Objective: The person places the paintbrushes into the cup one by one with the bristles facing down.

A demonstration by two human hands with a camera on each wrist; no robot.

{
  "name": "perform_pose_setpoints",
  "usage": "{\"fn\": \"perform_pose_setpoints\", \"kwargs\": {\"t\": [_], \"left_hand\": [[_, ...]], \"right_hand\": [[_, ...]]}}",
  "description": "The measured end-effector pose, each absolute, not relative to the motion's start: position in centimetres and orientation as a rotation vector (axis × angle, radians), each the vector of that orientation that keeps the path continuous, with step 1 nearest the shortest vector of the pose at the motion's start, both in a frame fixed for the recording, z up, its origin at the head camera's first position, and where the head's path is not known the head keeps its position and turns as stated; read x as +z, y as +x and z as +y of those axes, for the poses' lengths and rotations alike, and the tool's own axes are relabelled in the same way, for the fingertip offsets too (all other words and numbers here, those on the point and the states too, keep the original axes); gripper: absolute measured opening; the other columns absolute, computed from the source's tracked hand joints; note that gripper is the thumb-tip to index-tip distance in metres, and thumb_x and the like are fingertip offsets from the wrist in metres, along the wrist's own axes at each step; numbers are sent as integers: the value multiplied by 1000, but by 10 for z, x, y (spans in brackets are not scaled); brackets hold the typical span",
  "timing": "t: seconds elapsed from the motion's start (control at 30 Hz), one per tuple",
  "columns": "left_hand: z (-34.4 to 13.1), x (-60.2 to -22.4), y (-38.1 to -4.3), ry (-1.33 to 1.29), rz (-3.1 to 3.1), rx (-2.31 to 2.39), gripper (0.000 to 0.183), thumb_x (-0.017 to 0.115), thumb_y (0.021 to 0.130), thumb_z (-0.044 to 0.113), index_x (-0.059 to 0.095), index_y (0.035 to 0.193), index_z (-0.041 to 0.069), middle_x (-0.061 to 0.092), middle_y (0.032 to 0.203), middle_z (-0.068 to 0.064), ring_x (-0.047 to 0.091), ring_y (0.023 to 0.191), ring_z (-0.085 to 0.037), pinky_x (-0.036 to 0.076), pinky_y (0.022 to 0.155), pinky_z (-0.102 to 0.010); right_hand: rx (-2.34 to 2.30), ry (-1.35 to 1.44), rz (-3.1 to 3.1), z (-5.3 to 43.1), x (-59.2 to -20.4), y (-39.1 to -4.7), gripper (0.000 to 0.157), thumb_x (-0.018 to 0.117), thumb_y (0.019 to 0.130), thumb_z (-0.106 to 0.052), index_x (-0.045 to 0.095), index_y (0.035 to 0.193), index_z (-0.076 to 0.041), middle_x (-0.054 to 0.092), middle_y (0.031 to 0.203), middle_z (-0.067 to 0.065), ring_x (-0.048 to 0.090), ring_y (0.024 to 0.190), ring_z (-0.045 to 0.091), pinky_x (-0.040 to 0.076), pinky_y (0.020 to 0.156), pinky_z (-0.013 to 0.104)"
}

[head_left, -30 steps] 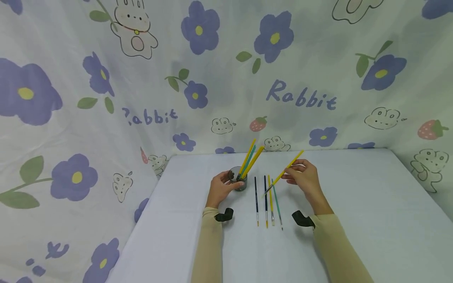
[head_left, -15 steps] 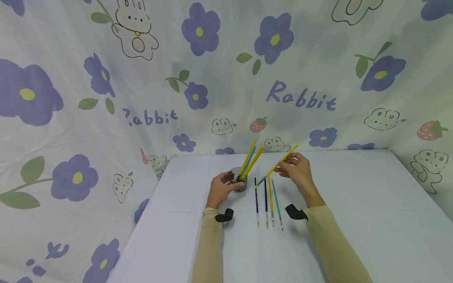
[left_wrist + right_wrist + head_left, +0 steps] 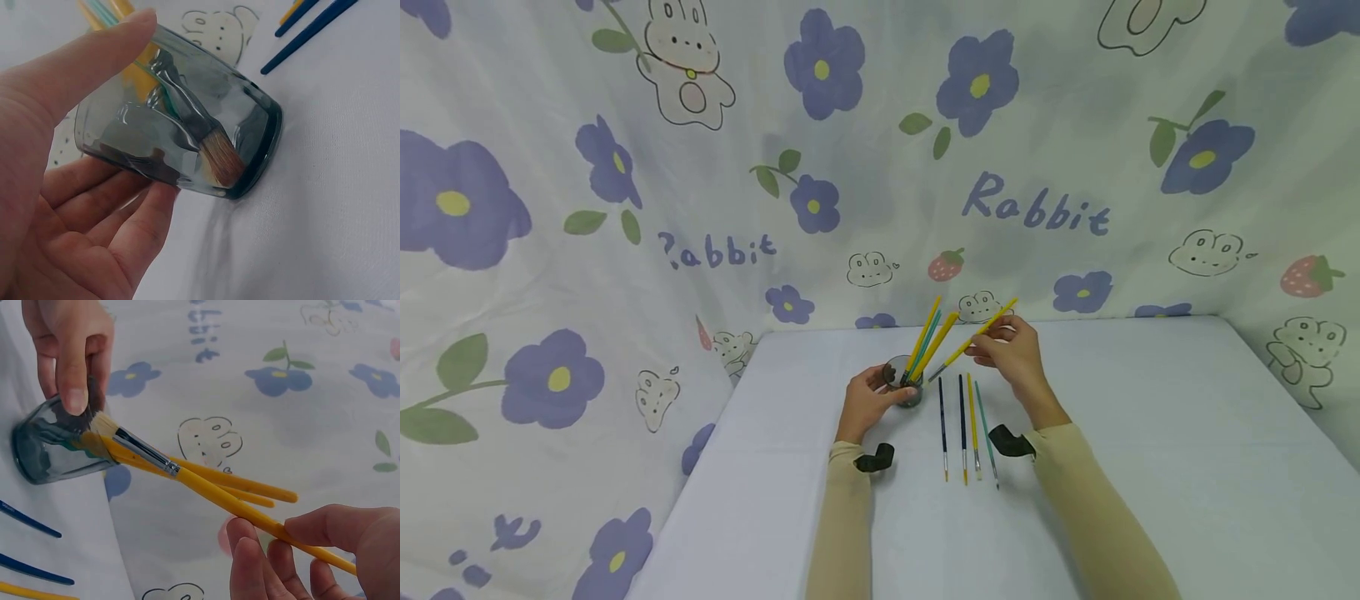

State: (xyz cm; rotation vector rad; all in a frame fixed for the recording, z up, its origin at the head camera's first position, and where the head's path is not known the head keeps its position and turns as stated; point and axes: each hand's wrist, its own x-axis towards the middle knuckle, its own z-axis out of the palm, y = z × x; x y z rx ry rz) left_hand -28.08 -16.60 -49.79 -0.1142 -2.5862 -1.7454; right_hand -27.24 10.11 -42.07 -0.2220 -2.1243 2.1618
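A smoky glass cup (image 3: 250,112) stands on the white table, gripped by my left hand (image 3: 867,403) with the thumb across its near side. Inside lean several paintbrushes (image 3: 932,343) with yellow and teal handles, bristles down; one brown bristle head (image 3: 222,159) shows through the glass in the left wrist view. My right hand (image 3: 1013,354) pinches a yellow paintbrush (image 3: 219,495) midway along its handle between thumb and fingers. That brush slants down to the left, its pale bristles (image 3: 104,424) overlapping the cup's rim in the right wrist view.
Several paintbrushes lie side by side on the table (image 3: 760,500) between my forearms: two dark blue ones (image 3: 943,425) (image 3: 963,425), a yellow one (image 3: 973,417) and a teal one (image 3: 987,429). A floral rabbit-print cloth (image 3: 880,167) hangs behind and at the left.
My right hand has moved left and slightly up, carrying the yellow paintbrush from above the lying brushes to the cup's rim. The left hand and cup have stayed in place.
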Motion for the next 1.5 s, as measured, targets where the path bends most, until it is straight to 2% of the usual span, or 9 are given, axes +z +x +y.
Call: {"fn": "perform_pose_setpoints", "kwargs": {"t": [0.43,0.67,0.93,1.5], "left_hand": [[-166,-499,-281,-110,-2585,-1751,78,93,78,35,61,140,-1,67,137,-19,61,134,-38,55,112,-47],[-166,-499,-282,-102,-2587,-1755,76,93,77,36,63,138,1,68,137,-18,61,134,-37,55,112,-46],[-167,-500,-282,-99,-2587,-1757,83,93,76,39,60,141,0,67,138,-17,61,135,-36,55,112,-46],[-166,-500,-282,-130,-2554,-1781,79,92,78,35,61,140,-2,67,137,-18,61,134,-37,55,113,-47]], "right_hand": [[2127,-149,-2116,83,-415,-272,37,72,97,-9,52,127,-1,67,117,22,80,85,20,67,73,24],[2106,-118,-2098,70,-417,-275,34,71,95,-7,53,123,0,66,111,19,80,82,22,67,71,24],[2098,-115,-2113,59,-422,-278,33,71,95,-6,52,121,0,65,110,20,80,84,27,67,70,26],[2064,-112,-2201,46,-425,-279,32,70,94,-4,54,120,0,66,110,19,78,79,20,68,71,28]]}}
